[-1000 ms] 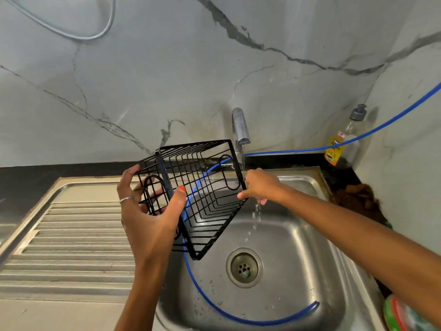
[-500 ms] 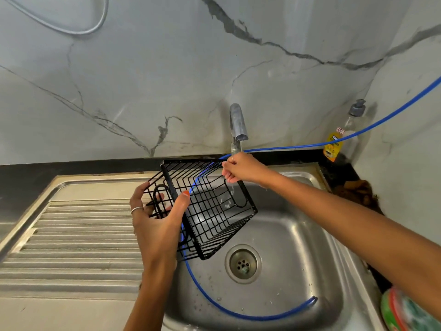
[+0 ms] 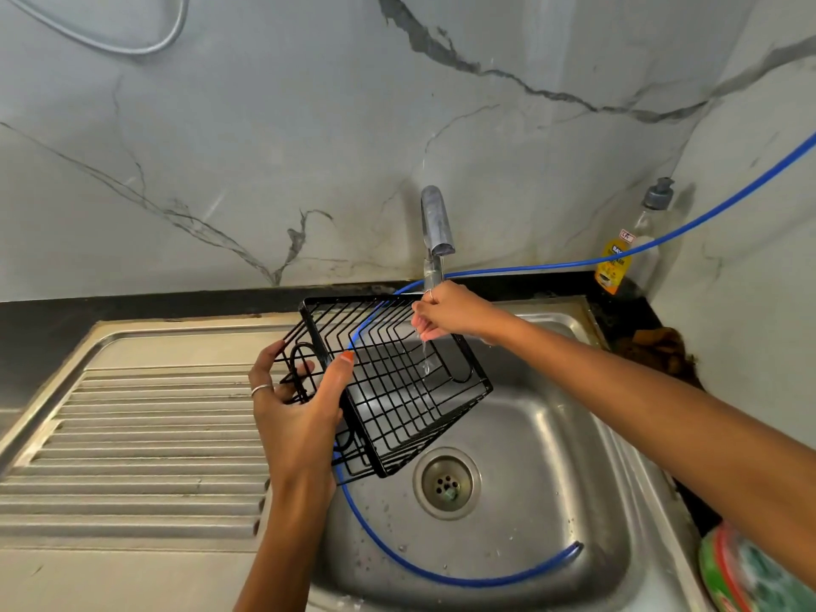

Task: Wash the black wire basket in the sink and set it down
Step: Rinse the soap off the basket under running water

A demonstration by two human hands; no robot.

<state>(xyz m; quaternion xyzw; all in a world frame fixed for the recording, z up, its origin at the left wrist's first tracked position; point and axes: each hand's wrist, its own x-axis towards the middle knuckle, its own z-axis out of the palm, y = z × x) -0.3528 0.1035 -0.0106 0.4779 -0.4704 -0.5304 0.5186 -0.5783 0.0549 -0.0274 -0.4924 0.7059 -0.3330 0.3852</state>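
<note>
Now held tilted over the left half of the stainless steel sink basin point(image 3: 543, 457): black wire basket point(image 3: 388, 382), open side up, lower corner just above and left of the round metal drain point(image 3: 447, 482). Left hand point(image 3: 300, 408) clamped on the basket's left end, thumb over the rim, fingers curled behind the wires. Right hand point(image 3: 446, 312) at the far right corner, fingers point(image 3: 426, 326) bent around the top edge under the grey metal tap point(image 3: 435, 223). Thin water stream falling past those fingers into the basket. Thin blue hose point(image 3: 441, 574) looping along the basin floor, passing beneath the basket. Ridged steel draining board point(image 3: 132, 435) lying flat to the left; basin floor right of the drain bare. Clear soap bottle with yellow label point(image 3: 618, 262) at the back right corner of the black bench point(image 3: 44, 333).
</note>
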